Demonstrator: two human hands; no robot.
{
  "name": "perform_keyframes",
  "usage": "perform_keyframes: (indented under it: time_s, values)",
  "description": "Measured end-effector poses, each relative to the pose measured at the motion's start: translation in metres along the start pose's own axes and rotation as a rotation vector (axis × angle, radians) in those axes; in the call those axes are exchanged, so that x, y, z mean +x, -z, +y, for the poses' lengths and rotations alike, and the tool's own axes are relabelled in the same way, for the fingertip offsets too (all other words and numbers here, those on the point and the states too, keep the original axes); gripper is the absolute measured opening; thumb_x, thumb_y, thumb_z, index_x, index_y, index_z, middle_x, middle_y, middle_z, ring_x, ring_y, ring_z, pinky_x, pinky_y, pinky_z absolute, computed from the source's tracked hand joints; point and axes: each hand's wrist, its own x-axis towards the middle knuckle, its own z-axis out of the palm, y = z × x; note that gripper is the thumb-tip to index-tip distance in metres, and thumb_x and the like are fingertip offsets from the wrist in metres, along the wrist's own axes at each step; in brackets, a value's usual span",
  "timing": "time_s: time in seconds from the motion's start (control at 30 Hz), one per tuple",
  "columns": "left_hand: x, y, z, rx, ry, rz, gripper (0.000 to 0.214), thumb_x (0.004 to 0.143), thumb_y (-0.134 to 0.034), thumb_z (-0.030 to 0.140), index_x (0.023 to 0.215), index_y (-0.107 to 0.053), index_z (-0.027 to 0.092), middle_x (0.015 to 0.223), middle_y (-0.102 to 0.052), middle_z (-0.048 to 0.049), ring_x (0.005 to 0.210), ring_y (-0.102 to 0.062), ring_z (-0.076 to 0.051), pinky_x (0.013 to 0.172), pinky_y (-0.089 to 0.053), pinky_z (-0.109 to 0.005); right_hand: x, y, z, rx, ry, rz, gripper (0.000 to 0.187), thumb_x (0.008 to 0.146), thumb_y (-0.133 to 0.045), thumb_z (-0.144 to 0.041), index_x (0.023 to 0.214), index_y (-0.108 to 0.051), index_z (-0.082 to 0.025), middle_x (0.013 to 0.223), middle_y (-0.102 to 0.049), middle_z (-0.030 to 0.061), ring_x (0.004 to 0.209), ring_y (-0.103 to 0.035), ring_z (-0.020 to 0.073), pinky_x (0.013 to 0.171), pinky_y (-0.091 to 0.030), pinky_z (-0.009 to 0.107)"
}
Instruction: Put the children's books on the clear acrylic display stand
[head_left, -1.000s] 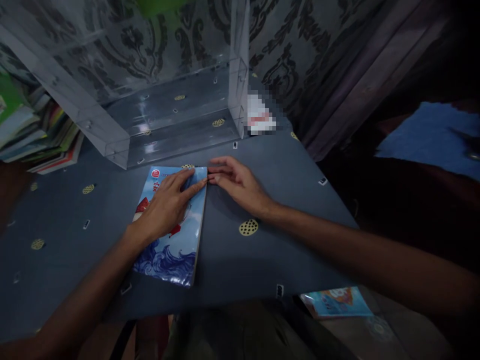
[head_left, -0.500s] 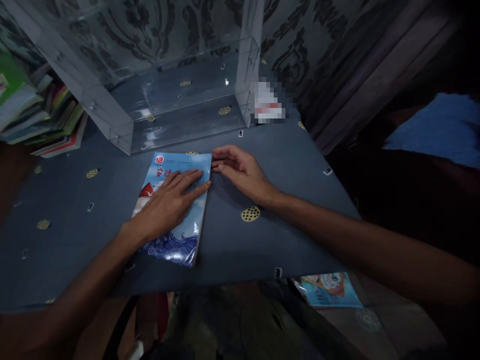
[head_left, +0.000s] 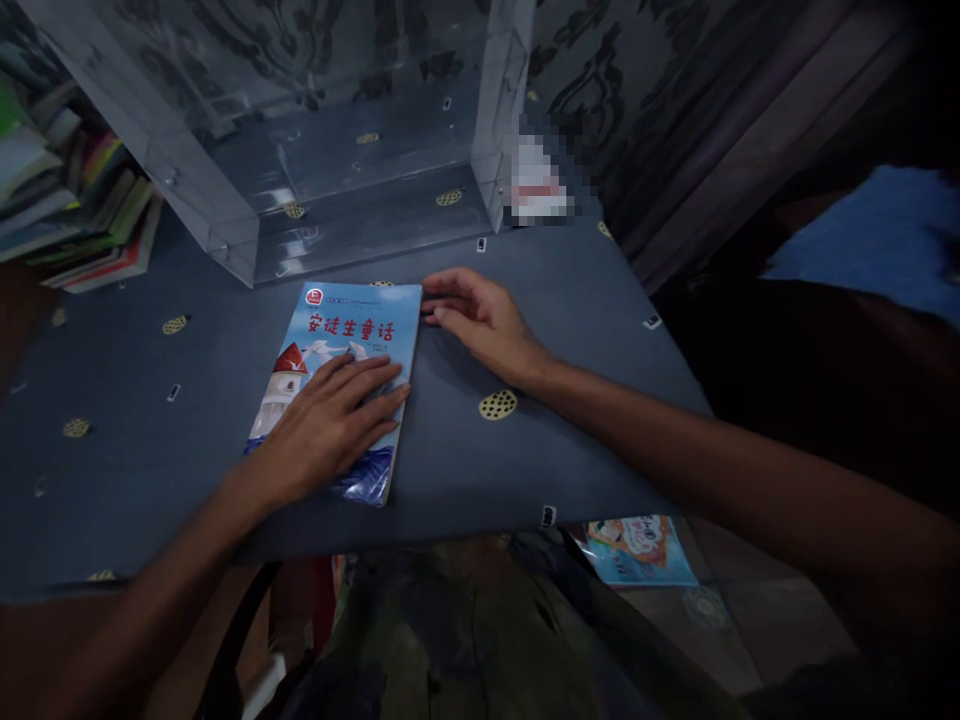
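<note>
A blue paperback book (head_left: 349, 328) with red Chinese lettering and a red-roofed tower on its cover lies closed on the dark tablecloth (head_left: 570, 460). My left hand (head_left: 330, 425) rests flat on the lower half of the cover, its fingers stretched toward the right edge. Beside the book's upper right edge is my right hand (head_left: 487, 325), fingers loosely curved and apart, holding nothing. Its fingertips are at the edge; whether they touch it I cannot tell.
A clear acrylic shelf (head_left: 232, 240) stands behind the book. At the far left is a stack of books (head_left: 90, 215). A blurred-out white item (head_left: 538, 185) sits right of the shelf. Another blue book (head_left: 641, 552) lies below the table's front edge, and blue cloth (head_left: 870, 235) is at the right.
My left hand has slid down the cover toward me, uncovering the full red title. The right hand stays at the book's edge. The view has shifted slightly.
</note>
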Motion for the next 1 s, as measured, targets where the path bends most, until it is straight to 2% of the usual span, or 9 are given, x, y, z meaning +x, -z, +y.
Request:
perform_keyframes:
  time_s: [0.1,0.27,0.53,0.63,0.73,0.77,0.87,0.93,1.0]
  values:
    - [-0.015,0.004,0.008,-0.052,-0.039,0.051,0.031,0.103,-0.048,0.023,0.130,-0.063,0.023,0.138,-0.065,-0.0088,0.136,-0.054,-0.024,0.115,-0.045,-0.051,0.000,0.000,-0.001,-0.004,-0.002,0.006,0.019,0.086,-0.066,-0.019,0.104,-0.062,-0.023,0.115,-0.066,0.0037,0.107,-0.066,0.0201,0.103,-0.054,0.044]
    - [-0.033,0.013,0.020,-0.123,-0.026,0.023,0.037,0.101,-0.049,0.020,0.137,-0.060,0.026,0.140,-0.063,-0.0081,0.139,-0.051,-0.025,0.117,-0.043,-0.054,-0.001,0.000,-0.002,0.006,-0.002,-0.003,0.019,0.085,-0.068,-0.023,0.104,-0.063,-0.023,0.116,-0.065,0.0041,0.108,-0.065,0.0207,0.104,-0.053,0.045]
    - [-0.049,0.015,0.033,-0.108,-0.035,0.000,0.032,0.099,-0.059,0.033,0.129,-0.062,0.022,0.139,-0.064,-0.0091,0.138,-0.051,-0.026,0.115,-0.044,-0.052,-0.002,-0.001,-0.003,-0.002,0.009,-0.009,0.019,0.086,-0.068,-0.026,0.104,-0.062,-0.023,0.115,-0.067,0.0042,0.109,-0.066,0.0211,0.104,-0.054,0.046]
    - [-0.045,0.014,0.036,-0.105,0.000,0.031,0.025,0.099,-0.058,0.032,0.121,-0.065,0.022,0.132,-0.068,-0.0078,0.130,-0.057,-0.025,0.110,-0.048,-0.048,-0.003,0.000,-0.003,0.006,0.003,-0.014,0.019,0.086,-0.067,-0.026,0.105,-0.062,-0.024,0.114,-0.069,0.0039,0.108,-0.067,0.0209,0.103,-0.055,0.046]
    - [-0.030,0.011,0.037,-0.060,0.155,0.063,0.021,0.100,-0.055,0.033,0.114,-0.066,0.022,0.129,-0.068,-0.0097,0.123,-0.061,-0.027,0.104,-0.050,-0.047,-0.001,0.002,-0.002,0.030,-0.016,-0.022,0.024,0.087,-0.066,-0.028,0.110,-0.062,-0.024,0.120,-0.067,0.0045,0.106,-0.068,0.0201,0.098,-0.058,0.044]
    - [-0.024,0.009,0.038,-0.021,0.220,0.067,0.026,0.100,-0.055,0.038,0.117,-0.065,0.021,0.133,-0.065,-0.0126,0.125,-0.059,-0.030,0.105,-0.049,-0.050,-0.001,0.002,-0.002,0.041,-0.023,-0.029,0.027,0.086,-0.066,-0.028,0.113,-0.062,-0.025,0.124,-0.066,0.0052,0.104,-0.069,0.0198,0.096,-0.058,0.043]
    - [-0.005,-0.001,0.038,0.114,0.362,0.058,0.060,0.094,-0.058,0.056,0.138,-0.051,0.017,0.148,-0.052,-0.0221,0.138,-0.047,-0.040,0.110,-0.041,-0.062,0.001,0.004,-0.001,0.068,-0.043,-0.064,0.038,0.085,-0.067,-0.029,0.122,-0.060,-0.026,0.135,-0.062,0.0066,0.101,-0.070,0.0194,0.092,-0.060,0.043]
    - [0.002,-0.008,0.037,0.167,0.389,0.043,0.070,0.094,-0.057,0.056,0.149,-0.039,0.016,0.153,-0.047,-0.0233,0.143,-0.040,-0.043,0.112,-0.036,-0.067,0.002,0.005,-0.003,0.083,-0.053,-0.089,0.040,0.085,-0.067,-0.028,0.124,-0.060,-0.026,0.136,-0.062,0.0068,0.101,-0.070,0.0194,0.093,-0.060,0.043]
    - [-0.001,-0.011,0.033,0.184,0.373,0.010,0.071,0.096,-0.055,0.049,0.153,-0.032,0.015,0.155,-0.046,-0.0224,0.146,-0.037,-0.043,0.112,-0.033,-0.068,0.001,0.006,-0.004,0.105,-0.067,-0.107,0.039,0.085,-0.067,-0.027,0.124,-0.061,-0.025,0.134,-0.063,0.0067,0.098,-0.071,0.0187,0.092,-0.061,0.042]
